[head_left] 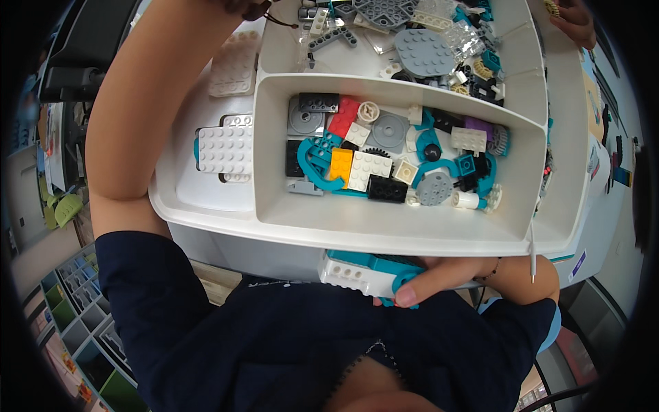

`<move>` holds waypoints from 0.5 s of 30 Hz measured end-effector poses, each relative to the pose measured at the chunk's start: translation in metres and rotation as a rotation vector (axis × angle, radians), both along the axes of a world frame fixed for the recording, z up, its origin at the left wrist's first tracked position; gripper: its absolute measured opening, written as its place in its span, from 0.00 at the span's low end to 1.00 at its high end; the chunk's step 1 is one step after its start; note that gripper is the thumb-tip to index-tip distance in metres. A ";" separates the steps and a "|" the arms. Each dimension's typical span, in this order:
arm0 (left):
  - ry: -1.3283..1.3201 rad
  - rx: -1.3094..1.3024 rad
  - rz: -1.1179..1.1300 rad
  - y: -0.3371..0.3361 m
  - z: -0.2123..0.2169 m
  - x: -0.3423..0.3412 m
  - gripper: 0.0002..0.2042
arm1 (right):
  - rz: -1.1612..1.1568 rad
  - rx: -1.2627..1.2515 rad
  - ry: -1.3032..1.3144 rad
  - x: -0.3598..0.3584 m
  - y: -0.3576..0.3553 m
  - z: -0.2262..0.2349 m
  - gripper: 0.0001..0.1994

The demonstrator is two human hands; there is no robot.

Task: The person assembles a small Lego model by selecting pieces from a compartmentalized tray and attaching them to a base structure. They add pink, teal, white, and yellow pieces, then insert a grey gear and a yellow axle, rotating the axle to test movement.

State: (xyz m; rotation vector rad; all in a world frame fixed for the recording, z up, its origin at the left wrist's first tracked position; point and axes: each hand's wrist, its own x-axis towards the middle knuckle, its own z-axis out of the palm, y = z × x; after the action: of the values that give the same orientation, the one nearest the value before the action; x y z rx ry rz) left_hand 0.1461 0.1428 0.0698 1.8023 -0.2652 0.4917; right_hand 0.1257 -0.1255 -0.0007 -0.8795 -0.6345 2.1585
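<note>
My right hand [449, 273] is closed on a white and teal brick assembly [360, 271], held close to my chest just under the front rim of a white sorting tray [384, 237]. My left forearm [137, 117] runs up along the tray's left side. Its hand is cut off by the top edge, where only a dark wristband [255, 9] shows. The tray's middle compartment holds several loose bricks, among them an orange brick [341, 163], a red piece [343, 115] and a black brick [386, 187]. A white studded plate [226, 147] lies in the left compartment.
The far compartment holds grey round plates [422, 51] and clear parts. Another white plate [233, 65] lies at the back left. Another person's hand [575, 22] rests at the top right corner. Coloured shelf cubbies [75, 302] stand at the lower left, a dark chair [82, 55] at the upper left.
</note>
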 end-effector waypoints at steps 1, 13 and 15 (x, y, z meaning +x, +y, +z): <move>0.020 0.147 -0.028 -0.004 0.001 -0.001 0.10 | -0.025 0.045 -0.058 0.002 0.001 -0.003 0.29; 0.340 1.082 -0.593 -0.092 -0.018 -0.066 0.10 | -0.021 0.404 -0.355 0.002 -0.002 -0.016 0.26; 0.299 1.026 -0.557 -0.091 -0.022 -0.061 0.11 | -0.052 0.449 -0.381 0.001 -0.002 -0.018 0.26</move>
State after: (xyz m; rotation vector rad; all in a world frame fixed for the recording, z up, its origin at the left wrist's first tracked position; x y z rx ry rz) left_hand 0.0851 0.0518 0.0478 2.5979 -0.8907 -0.4047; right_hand 0.1269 -0.1277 -0.0183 -1.0420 -1.2139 1.7069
